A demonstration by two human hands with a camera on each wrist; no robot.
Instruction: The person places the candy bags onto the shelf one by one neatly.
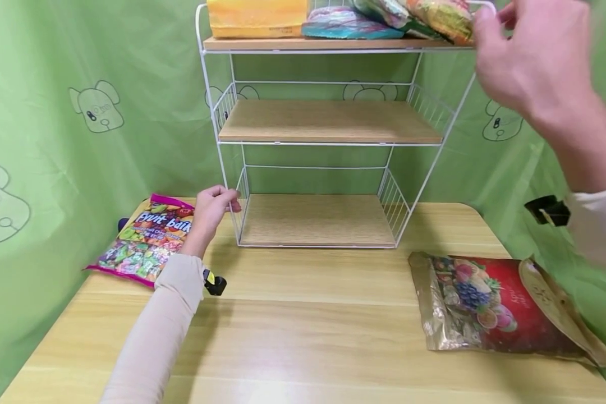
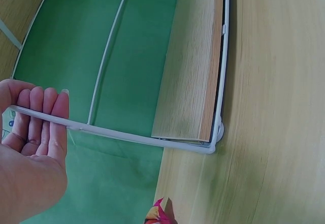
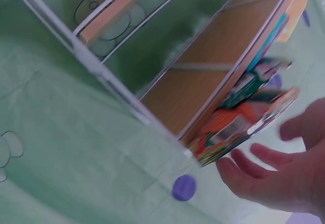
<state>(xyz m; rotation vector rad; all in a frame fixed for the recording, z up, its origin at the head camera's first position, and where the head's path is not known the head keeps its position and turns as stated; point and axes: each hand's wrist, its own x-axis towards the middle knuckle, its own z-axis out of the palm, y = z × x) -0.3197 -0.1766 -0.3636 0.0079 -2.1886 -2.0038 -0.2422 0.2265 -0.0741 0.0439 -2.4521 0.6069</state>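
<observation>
My left hand [image 1: 212, 210] grips the front left post of a white wire rack [image 1: 328, 120] with wooden shelves. In the left wrist view, its fingers curl round the thin post [image 2: 117, 133]. My right hand [image 1: 540, 62] is raised at the rack's top right corner, slightly blurred. The right wrist view has its fingers spread and bent loosely beside an orange and green packet [image 3: 228, 127] on the top shelf; whether a fingertip touches the packet I cannot tell. Along that shelf lie a yellow packet [image 1: 257, 19], a blue and pink packet [image 1: 345, 22] and a green packet [image 1: 386, 11].
A "Fyvit baik" candy bag [image 1: 151, 238] lies on the table [image 1: 303, 325] left of the rack. On the right lies a large red and gold candy bag [image 1: 510, 306]. Green cloth [image 1: 146, 151] with animal drawings hangs behind and at both sides.
</observation>
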